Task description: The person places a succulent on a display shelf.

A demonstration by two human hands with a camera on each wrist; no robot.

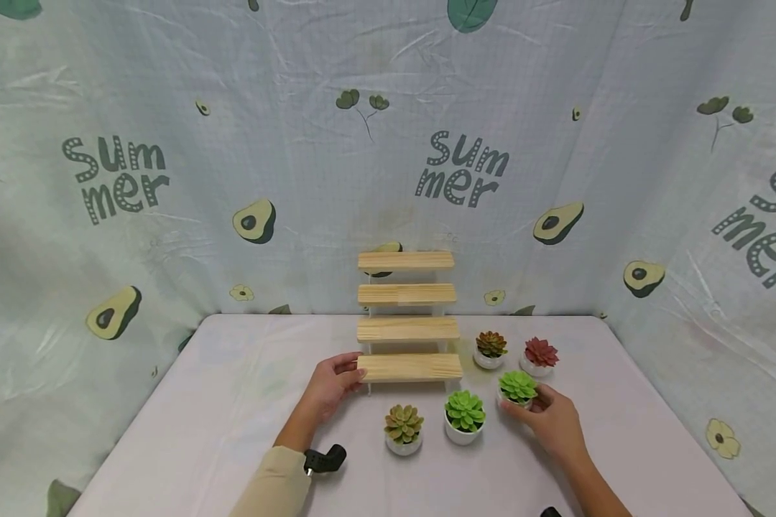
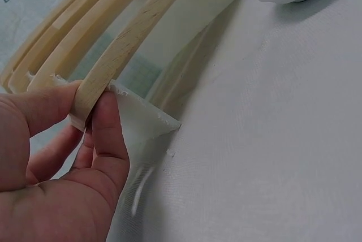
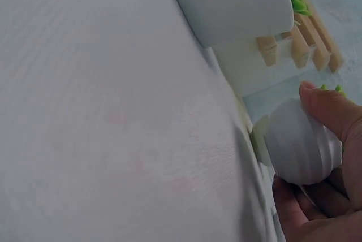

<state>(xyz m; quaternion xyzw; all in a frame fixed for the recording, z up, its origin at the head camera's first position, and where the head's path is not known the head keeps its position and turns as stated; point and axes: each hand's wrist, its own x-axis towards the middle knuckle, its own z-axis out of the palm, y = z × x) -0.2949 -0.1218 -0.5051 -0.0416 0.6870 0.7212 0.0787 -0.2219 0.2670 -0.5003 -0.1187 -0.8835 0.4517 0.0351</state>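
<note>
Fingers (image 3: 291, 208) of my right hand (image 1: 556, 422) curl round the white pot (image 3: 300, 146) of a bright green succulent (image 1: 517, 386), and well to their left my left hand (image 1: 332, 388) pinches the left end of a wooden stand's (image 1: 407, 330) bottom plank (image 1: 409, 368)! Just beyond my right grip sit a red succulent (image 1: 541, 352) and a brown succulent (image 1: 491, 345), while a second green succulent (image 1: 465, 411) and an olive succulent (image 1: 404, 424) stand between my hands.
</note>
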